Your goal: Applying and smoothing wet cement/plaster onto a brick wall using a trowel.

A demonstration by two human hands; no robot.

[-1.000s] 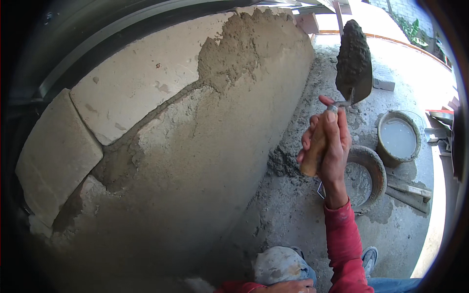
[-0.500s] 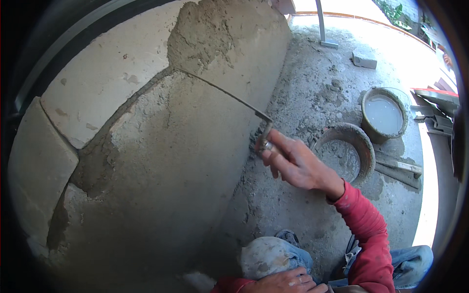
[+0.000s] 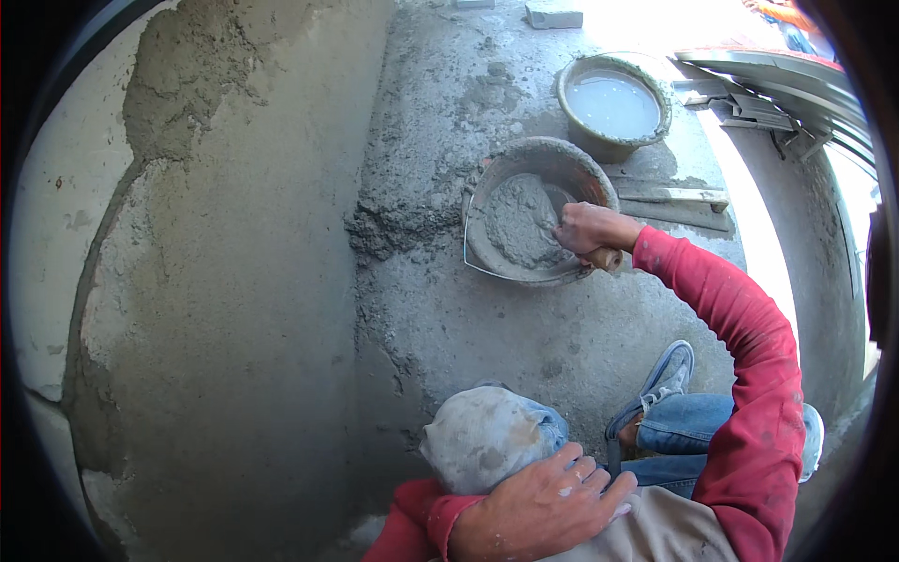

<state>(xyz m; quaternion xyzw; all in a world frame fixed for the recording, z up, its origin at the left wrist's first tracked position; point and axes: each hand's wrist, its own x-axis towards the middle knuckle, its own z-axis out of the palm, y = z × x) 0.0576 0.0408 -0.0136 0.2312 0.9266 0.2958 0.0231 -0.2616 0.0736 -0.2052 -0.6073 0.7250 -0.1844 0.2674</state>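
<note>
My right hand [image 3: 590, 229] is closed round the wooden handle of a trowel [image 3: 607, 259], at the right side of a bucket [image 3: 590, 166] that holds wet grey mortar [image 3: 515, 220]. The trowel's blade is down in the bucket and mostly hidden by my hand and the mortar. A thin wire handle hangs at the bucket's left rim. My left hand [image 3: 538, 506] lies over my lap beside my bent knee [image 3: 492, 440], fingers loosely spread and holding nothing. To the left rises a mortar-coated wall [image 3: 243, 300] with a rough patch near its top.
Beyond the mortar bucket stands a second bucket [image 3: 646, 131] of cloudy water. A wooden float-like board [image 3: 670, 195] lies to the right, and stacked metal pieces [image 3: 758, 108] lie farther right. A grey block [image 3: 553, 17] sits at the far edge. Loose mortar [image 3: 393, 225] lines the wall's foot.
My right hand has brought the trowel from the wall's surface to the mortar bucket. The view has swung to the right. My left hand stays on my lap.
</note>
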